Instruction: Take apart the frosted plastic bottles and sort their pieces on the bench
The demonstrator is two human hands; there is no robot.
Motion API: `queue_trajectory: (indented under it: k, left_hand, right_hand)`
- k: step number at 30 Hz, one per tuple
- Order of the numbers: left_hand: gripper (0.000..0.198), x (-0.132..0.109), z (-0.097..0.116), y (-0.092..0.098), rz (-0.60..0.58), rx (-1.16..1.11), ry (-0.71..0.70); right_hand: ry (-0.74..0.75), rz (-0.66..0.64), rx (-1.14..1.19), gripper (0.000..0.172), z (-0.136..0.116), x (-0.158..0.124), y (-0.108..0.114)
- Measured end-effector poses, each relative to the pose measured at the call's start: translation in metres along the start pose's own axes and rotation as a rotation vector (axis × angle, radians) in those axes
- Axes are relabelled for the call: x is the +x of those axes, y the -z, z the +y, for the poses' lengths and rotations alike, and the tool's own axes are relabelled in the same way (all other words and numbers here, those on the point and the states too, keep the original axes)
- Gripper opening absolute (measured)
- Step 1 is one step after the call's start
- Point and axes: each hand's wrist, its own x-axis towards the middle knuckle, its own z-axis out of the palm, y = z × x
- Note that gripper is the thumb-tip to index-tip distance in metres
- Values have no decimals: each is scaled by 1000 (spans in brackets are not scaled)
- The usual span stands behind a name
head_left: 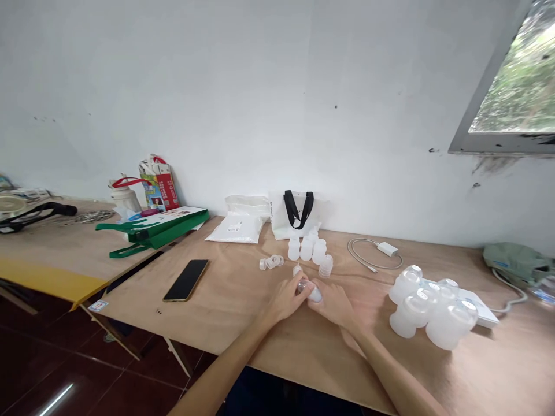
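Note:
My left hand (286,299) and my right hand (332,301) meet over the wooden table, fingers closed around a small translucent plastic bottle (315,294) with a clear part at its left end. The bottle lies tilted, and the fingers cover much of it. Just beyond the hands is a small whitish piece (297,270); whether it is joined to the bottle I cannot tell. Several frosted plastic containers (307,248) stand behind it, with a ridged one (325,266) nearer. Several translucent rings (272,262) lie to the left of them.
Several frosted bottles with clear domed caps (433,309) stand at right, by a white box (481,309). A charger with cable (387,249) lies behind. At left are a phone (186,280) and green bag (160,231); white packages (238,227) and a tote bag (281,216) sit by the wall.

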Motion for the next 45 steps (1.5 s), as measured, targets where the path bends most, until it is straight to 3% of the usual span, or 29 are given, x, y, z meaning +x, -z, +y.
queue_trajectory:
  k: [3, 6, 12, 17, 22, 30, 35, 42, 45]
  left_hand:
    - [31, -6, 0, 4, -28, 11, -177]
    - [28, 0, -4, -5, 76, 40, -224]
    - [38, 19, -13, -27, 273, 26, 21]
    - [53, 16, -14, -18, 199, 26, 197]
    - [36, 8, -13, -9, 47, -144, 24]
    - [52, 20, -25, -20, 343, -227, 159]
    - [45, 17, -22, -13, 336, -273, 135]
    - [35, 11, -16, -15, 204, -365, 52]
    - [33, 13, -15, -17, 290, -400, 60]
  right_hand:
    - [82, -53, 273, 19, 4, 0, 9]
    - [129, -62, 350, 18, 3, -2, 12]
    - [1, 23, -137, 30, -4, -1, -3]
    - [-9, 29, -294, 25, -9, 1, -11]
    - [-41, 67, -234, 24, -8, -2, -1]
    - [-4, 107, -262, 29, -10, -4, -1]
    - [-8, 114, -181, 32, -5, -2, 1]
    - [-42, 127, -28, 29, 7, 1, -2]
    - [-96, 200, 100, 28, 13, 4, -6]
